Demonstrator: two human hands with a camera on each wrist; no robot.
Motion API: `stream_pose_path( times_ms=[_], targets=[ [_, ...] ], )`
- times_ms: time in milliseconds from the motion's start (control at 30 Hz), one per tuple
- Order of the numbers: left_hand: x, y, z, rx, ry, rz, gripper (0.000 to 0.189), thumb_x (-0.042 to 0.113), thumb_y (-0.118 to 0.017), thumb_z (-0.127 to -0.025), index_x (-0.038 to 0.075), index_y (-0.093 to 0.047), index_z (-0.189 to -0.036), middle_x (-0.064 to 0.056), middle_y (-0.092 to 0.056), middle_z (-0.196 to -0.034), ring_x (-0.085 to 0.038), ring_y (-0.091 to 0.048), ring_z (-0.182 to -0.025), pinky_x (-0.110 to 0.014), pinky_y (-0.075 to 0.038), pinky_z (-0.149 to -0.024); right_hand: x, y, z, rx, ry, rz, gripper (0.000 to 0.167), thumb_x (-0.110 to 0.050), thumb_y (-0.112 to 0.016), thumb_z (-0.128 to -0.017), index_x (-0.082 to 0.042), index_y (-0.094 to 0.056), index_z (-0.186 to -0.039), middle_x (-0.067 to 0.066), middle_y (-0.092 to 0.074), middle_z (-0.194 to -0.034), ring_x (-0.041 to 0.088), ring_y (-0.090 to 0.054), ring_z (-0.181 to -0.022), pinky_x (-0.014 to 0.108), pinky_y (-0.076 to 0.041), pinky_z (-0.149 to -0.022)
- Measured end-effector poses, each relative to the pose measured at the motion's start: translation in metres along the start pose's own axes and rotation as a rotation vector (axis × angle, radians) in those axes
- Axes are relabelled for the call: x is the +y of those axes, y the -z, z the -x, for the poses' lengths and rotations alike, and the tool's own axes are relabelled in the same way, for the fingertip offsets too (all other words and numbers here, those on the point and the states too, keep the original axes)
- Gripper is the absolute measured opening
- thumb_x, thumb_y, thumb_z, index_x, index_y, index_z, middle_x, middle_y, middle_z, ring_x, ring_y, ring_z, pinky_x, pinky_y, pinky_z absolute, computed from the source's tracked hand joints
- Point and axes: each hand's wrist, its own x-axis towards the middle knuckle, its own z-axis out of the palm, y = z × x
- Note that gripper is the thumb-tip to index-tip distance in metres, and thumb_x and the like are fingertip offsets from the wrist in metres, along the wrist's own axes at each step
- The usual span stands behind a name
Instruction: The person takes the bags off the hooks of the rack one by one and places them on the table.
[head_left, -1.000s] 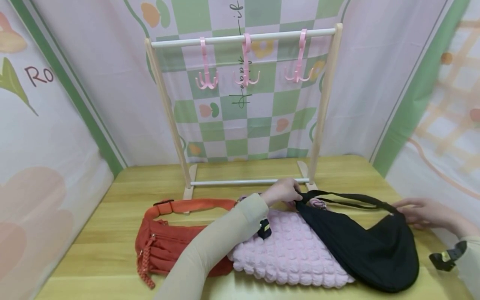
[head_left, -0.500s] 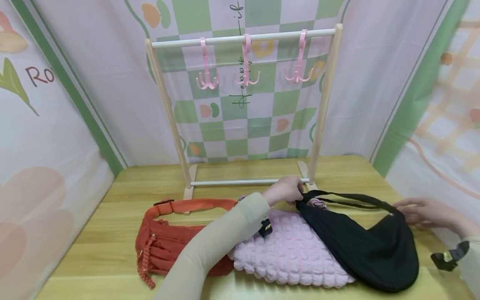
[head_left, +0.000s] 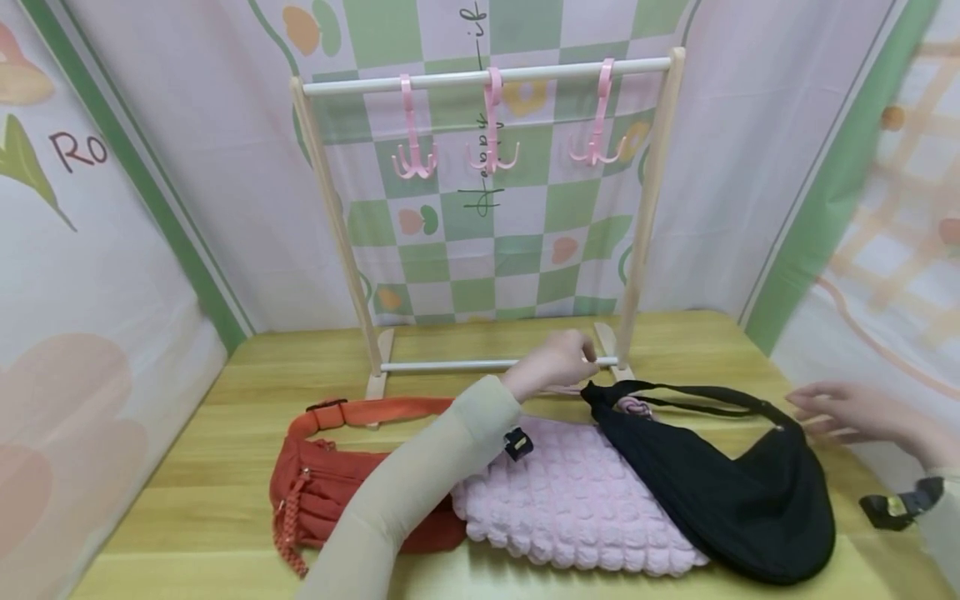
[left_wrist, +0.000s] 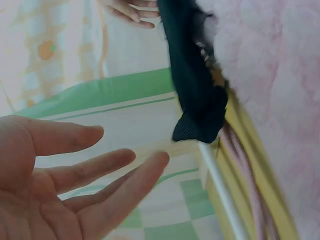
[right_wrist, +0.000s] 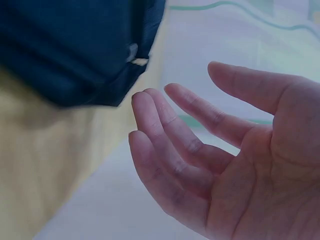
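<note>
A black shoulder bag (head_left: 738, 492) lies on the right of the table, its left side over a puffy pink quilted bag (head_left: 577, 492). Just off the black bag's knotted strap end (left_wrist: 200, 117), my left hand (head_left: 555, 364) is raised with nothing in it; the left wrist view shows its fingers spread and apart from the strap. At the far right, my right hand (head_left: 862, 419) hovers beside the black bag's outer corner, fingers relaxed and holding nothing, as the right wrist view (right_wrist: 215, 160) shows. My left sleeve partly covers a red waist bag (head_left: 337, 492) on the left.
Behind the bags stands a wooden rack (head_left: 645, 225) with a white top bar (head_left: 547, 72). Three pink hooks hang from it: left hook (head_left: 410, 133), middle hook (head_left: 492, 125) and right hook (head_left: 600, 117). The wooden table (head_left: 180, 483) meets printed cloth walls at back and sides.
My left hand has let go of the black bag's strap end and lifted slightly up and left. My right hand has come away from the bag's right corner.
</note>
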Motion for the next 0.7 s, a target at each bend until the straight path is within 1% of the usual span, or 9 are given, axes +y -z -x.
stream_pose_path(
  times_ms=[100,167,267,367,433,567,667,700],
  targets=[
    [-0.007,0.013,0.007,0.047,0.012,0.002,0.017,0.025,-0.061,-0.092,0.013,-0.07,-0.1,-0.003,-0.068,-0.109,-0.015,-0.06,-0.093,-0.023,-0.047,-0.077,-0.019,0.0,-0.004,0.008,0.029,0.038,0.06,-0.029,-0.032,-0.104,0.023,-0.023,-0.133,0.04,-0.053,-0.119,0.034,-0.066,-0.098,0.045,-0.055,-0.08],
    [-0.013,0.022,0.011,0.074,0.023,0.025,0.019,0.026,-0.059,-0.093,0.013,-0.069,-0.103,-0.003,-0.068,-0.11,-0.015,-0.061,-0.092,-0.024,-0.049,-0.076,-0.032,0.0,-0.007,0.019,0.055,0.051,0.059,-0.028,-0.033,-0.104,0.023,-0.024,-0.133,0.039,-0.053,-0.119,0.038,-0.065,-0.099,0.048,-0.055,-0.081],
    [-0.023,0.035,0.019,0.115,0.03,0.075,0.022,0.026,-0.058,-0.093,0.012,-0.068,-0.107,-0.004,-0.068,-0.109,-0.015,-0.063,-0.09,-0.024,-0.051,-0.074,-0.053,0.0,-0.013,0.032,0.108,0.075,0.056,-0.026,-0.033,-0.104,0.022,-0.026,-0.133,0.041,-0.052,-0.119,0.04,-0.064,-0.099,0.05,-0.054,-0.081],
    [-0.032,0.047,0.028,0.155,0.052,0.142,0.023,0.027,-0.057,-0.094,0.012,-0.067,-0.109,-0.005,-0.069,-0.107,-0.015,-0.065,-0.088,-0.024,-0.053,-0.072,-0.075,-0.002,-0.018,0.055,0.152,0.111,0.055,-0.025,-0.034,-0.104,0.02,-0.029,-0.134,0.042,-0.051,-0.12,0.039,-0.064,-0.099,0.049,-0.055,-0.081],
    [-0.037,0.055,0.034,0.19,0.061,0.167,0.023,0.028,-0.057,-0.094,0.012,-0.067,-0.108,-0.005,-0.069,-0.107,-0.015,-0.065,-0.09,-0.025,-0.053,-0.073,-0.09,-0.005,-0.019,0.074,0.17,0.131,0.054,-0.026,-0.036,-0.104,0.019,-0.031,-0.135,0.041,-0.051,-0.122,0.04,-0.063,-0.1,0.047,-0.055,-0.08],
    [-0.046,0.07,0.046,0.29,0.081,0.18,0.022,0.028,-0.057,-0.095,0.013,-0.066,-0.107,-0.004,-0.069,-0.105,-0.016,-0.065,-0.091,-0.029,-0.054,-0.077,-0.117,-0.012,-0.02,0.119,0.182,0.158,0.055,-0.029,-0.039,-0.103,0.014,-0.035,-0.136,0.038,-0.053,-0.122,0.041,-0.062,-0.102,0.046,-0.056,-0.079],
    [-0.053,0.077,0.053,0.368,0.087,0.172,0.023,0.028,-0.056,-0.095,0.013,-0.065,-0.109,-0.002,-0.068,-0.106,-0.016,-0.064,-0.095,-0.03,-0.053,-0.082,-0.133,-0.018,-0.023,0.142,0.182,0.175,0.056,-0.033,-0.039,-0.103,0.012,-0.036,-0.137,0.037,-0.053,-0.123,0.043,-0.06,-0.105,0.047,-0.055,-0.081],
    [-0.056,0.079,0.055,0.391,0.081,0.172,0.024,0.027,-0.055,-0.095,0.012,-0.065,-0.111,-0.002,-0.068,-0.108,-0.017,-0.063,-0.097,-0.031,-0.053,-0.085,-0.137,-0.019,-0.025,0.15,0.184,0.181,0.056,-0.034,-0.038,-0.103,0.011,-0.037,-0.137,0.036,-0.052,-0.124,0.044,-0.059,-0.106,0.047,-0.055,-0.081]
  ],
)
